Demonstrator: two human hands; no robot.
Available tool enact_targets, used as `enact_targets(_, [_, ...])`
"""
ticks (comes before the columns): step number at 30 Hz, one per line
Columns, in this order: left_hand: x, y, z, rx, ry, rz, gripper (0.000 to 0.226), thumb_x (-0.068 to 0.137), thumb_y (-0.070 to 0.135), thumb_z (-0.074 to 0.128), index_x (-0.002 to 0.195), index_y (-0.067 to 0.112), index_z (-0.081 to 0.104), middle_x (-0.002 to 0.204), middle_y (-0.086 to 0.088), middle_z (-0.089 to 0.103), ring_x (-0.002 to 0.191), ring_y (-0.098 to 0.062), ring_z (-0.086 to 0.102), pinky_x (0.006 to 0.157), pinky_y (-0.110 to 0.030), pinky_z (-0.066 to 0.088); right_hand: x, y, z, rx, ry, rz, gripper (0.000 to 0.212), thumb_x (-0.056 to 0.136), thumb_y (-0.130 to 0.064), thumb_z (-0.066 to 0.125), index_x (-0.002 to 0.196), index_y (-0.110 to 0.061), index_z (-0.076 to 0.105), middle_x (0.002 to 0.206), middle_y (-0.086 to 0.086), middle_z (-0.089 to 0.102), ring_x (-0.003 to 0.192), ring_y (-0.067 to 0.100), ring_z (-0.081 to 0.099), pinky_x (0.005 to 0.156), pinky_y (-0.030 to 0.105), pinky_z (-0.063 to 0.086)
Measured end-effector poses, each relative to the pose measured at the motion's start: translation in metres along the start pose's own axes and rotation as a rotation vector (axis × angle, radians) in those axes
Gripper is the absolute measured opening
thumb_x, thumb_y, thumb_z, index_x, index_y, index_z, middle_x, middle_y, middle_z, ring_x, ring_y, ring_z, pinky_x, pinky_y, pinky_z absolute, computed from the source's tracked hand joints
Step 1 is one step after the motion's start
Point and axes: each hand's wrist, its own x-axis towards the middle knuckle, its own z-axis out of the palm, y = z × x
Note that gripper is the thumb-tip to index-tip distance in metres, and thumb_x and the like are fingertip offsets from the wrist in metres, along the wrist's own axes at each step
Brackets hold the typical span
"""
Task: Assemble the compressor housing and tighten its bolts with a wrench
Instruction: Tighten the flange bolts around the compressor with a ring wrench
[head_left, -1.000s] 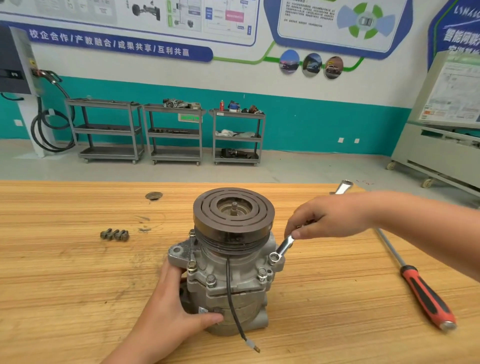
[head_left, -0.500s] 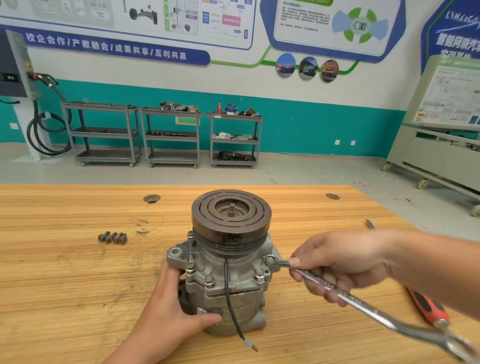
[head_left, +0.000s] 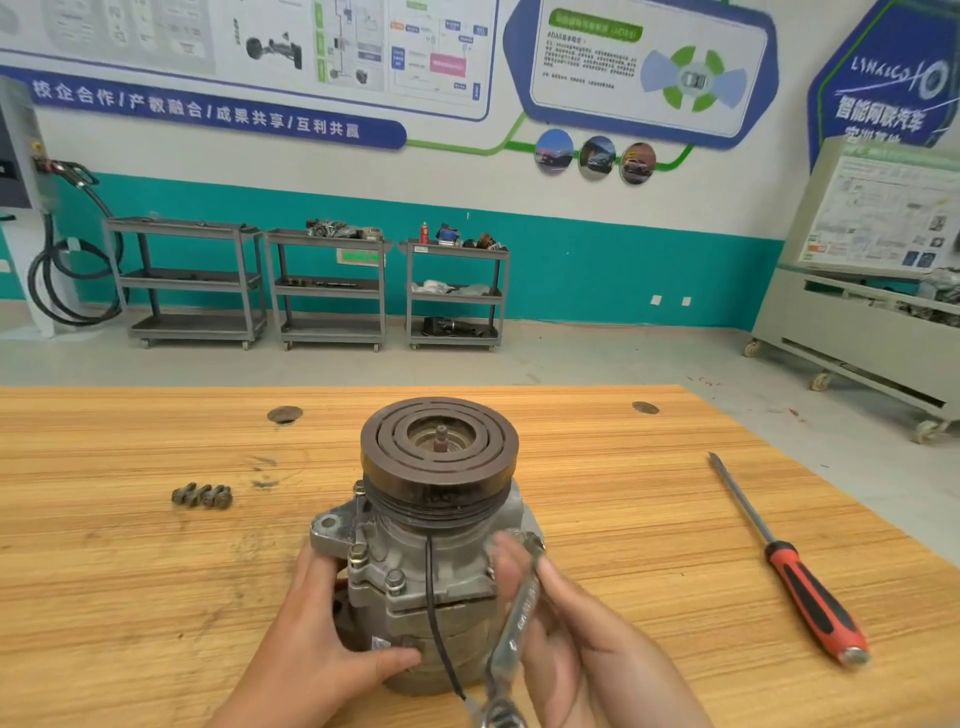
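Left hand (head_left: 337, 639): gripping the compressor (head_left: 439, 467) base.
Right hand (head_left: 587, 649): pinching wrench (head_left: 522, 608) against compressor's right side.
Screwdriver (head_left: 802, 587): well right of compressor.

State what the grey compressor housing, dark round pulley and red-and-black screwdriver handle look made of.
Grey compressor housing: likely cast aluminium, dull grey with moulded lugs. Dark round pulley: probably steel, brownish matte face with concentric slots. Red-and-black screwdriver handle: plastic or rubber, by its two-colour grip.
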Motion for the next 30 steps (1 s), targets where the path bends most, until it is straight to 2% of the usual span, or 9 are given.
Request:
enact_targets(2, [0.001, 0.0, 0.0, 0.004, -0.012, -0.013, 0.107, 0.032, 0.056, 0.091, 0.112, 0.06, 0.02, 0.119, 0.045, 0.018, 0.098, 0.039, 0.022, 0.08, -0.005, 0.034, -0.004, -0.002, -0.01, 0.021, -0.017, -0.02, 0.087, 0.013, 0.015, 0.088, 0.097, 0.012, 0.068, 0.07, 0.028, 0.063, 0.05, 0.036, 0.064, 0.039, 0.042, 0.053])
enact_targets(4, [0.002, 0.0, 0.001, -0.003, -0.015, -0.009, 0.108, 0.041, 0.043, 0.094, 0.112, 0.061, 0.015, 0.119, 0.045, 0.015, 0.094, 0.043, 0.018, 0.078, 0.0, 0.033, -0.008, -0.007, -0.02, -0.082, 0.005, -0.016, 0.085, 0.004, 0.006, 0.091, 0.088, 0.001, 0.075, 0.054, 0.017, 0.055, 0.039, 0.028, 0.055, 0.037, 0.04, 0.05])
enact_targets(6, [0.002, 0.001, 0.0, -0.007, -0.017, 0.004, 0.108, 0.043, 0.041, 0.094, 0.113, 0.06, 0.015, 0.119, 0.045, 0.015, 0.094, 0.045, 0.017, 0.076, 0.002, 0.033, -0.011, -0.019, -0.029, -0.284, 0.045, -0.016, 0.07, 0.018, -0.011, 0.097, 0.085, -0.006, 0.077, 0.051, 0.009, 0.049, 0.038, 0.018, 0.047, 0.036, 0.031, 0.044])
enact_targets(8, [0.001, 0.002, 0.001, -0.013, -0.024, 0.005, 0.105, 0.04, 0.044, 0.09, 0.114, 0.06, 0.016, 0.119, 0.045, 0.017, 0.096, 0.044, 0.018, 0.077, 0.003, 0.033, -0.011, -0.039, -0.036, -0.573, 0.169, -0.064, 0.04, 0.055, -0.024, 0.083, 0.09, -0.005, 0.076, 0.053, 0.004, 0.047, 0.04, 0.011, 0.039, 0.036, 0.02, 0.035])
enact_targets(11, [0.002, 0.002, 0.001, -0.014, -0.019, -0.006, 0.106, 0.041, 0.04, 0.092, 0.112, 0.06, 0.016, 0.119, 0.045, 0.016, 0.094, 0.044, 0.019, 0.076, 0.003, 0.033, -0.003, -0.078, -0.039, -1.398, 0.189, -0.286, 0.017, 0.085, -0.021, 0.06, 0.088, -0.017, 0.076, 0.056, -0.008, 0.047, 0.047, 0.003, 0.039, 0.044, 0.015, 0.032])
enact_targets(13, [0.003, 0.001, 0.002, -0.015, -0.02, -0.016, 0.106, 0.039, 0.042, 0.092, 0.112, 0.059, 0.017, 0.12, 0.04, 0.02, 0.093, 0.043, 0.022, 0.074, 0.002, 0.035, 0.007, -0.103, -0.036, -1.979, 0.061, -0.467, 0.02, 0.092, -0.031, 0.051, 0.094, -0.03, 0.071, 0.064, -0.012, 0.051, 0.061, 0.003, 0.046, 0.058, 0.016, 0.036])
enact_targets(17, [0.003, -0.001, 0.001, -0.023, -0.027, -0.064, 0.107, 0.038, 0.043, 0.092, 0.113, 0.056, 0.017, 0.123, 0.027, 0.024, 0.095, 0.025, 0.034, 0.075, -0.003, 0.033, 0.03, -0.13, -0.017, -2.483, -0.246, -0.4, 0.048, 0.087, -0.055, 0.026, 0.118, -0.036, 0.058, 0.086, -0.024, 0.048, 0.082, -0.006, 0.046, 0.075, 0.019, 0.031])
enact_targets(23, [0.002, -0.002, 0.0, -0.014, -0.027, -0.013, 0.107, 0.041, 0.039, 0.093, 0.112, 0.059, 0.016, 0.119, 0.043, 0.017, 0.094, 0.042, 0.021, 0.077, -0.002, 0.035, 0.06, -0.13, 0.006, -2.733, -0.453, -0.248, 0.045, 0.092, -0.056, 0.024, 0.124, -0.04, 0.051, 0.103, -0.019, 0.049, 0.097, 0.001, 0.045, 0.096, 0.024, 0.023])
enact_targets(30, [-0.001, -0.003, 0.001, 0.025, -0.022, -0.004, 0.101, 0.043, 0.04, 0.093, 0.111, 0.059, 0.021, 0.122, 0.042, 0.022, 0.102, 0.034, 0.026, 0.079, 0.002, 0.033, 0.074, -0.136, 0.028, -2.72, -0.558, -0.133, 0.032, 0.096, -0.044, 0.041, 0.121, -0.033, 0.058, 0.089, -0.023, 0.043, 0.085, -0.01, 0.04, 0.081, 0.02, 0.033])
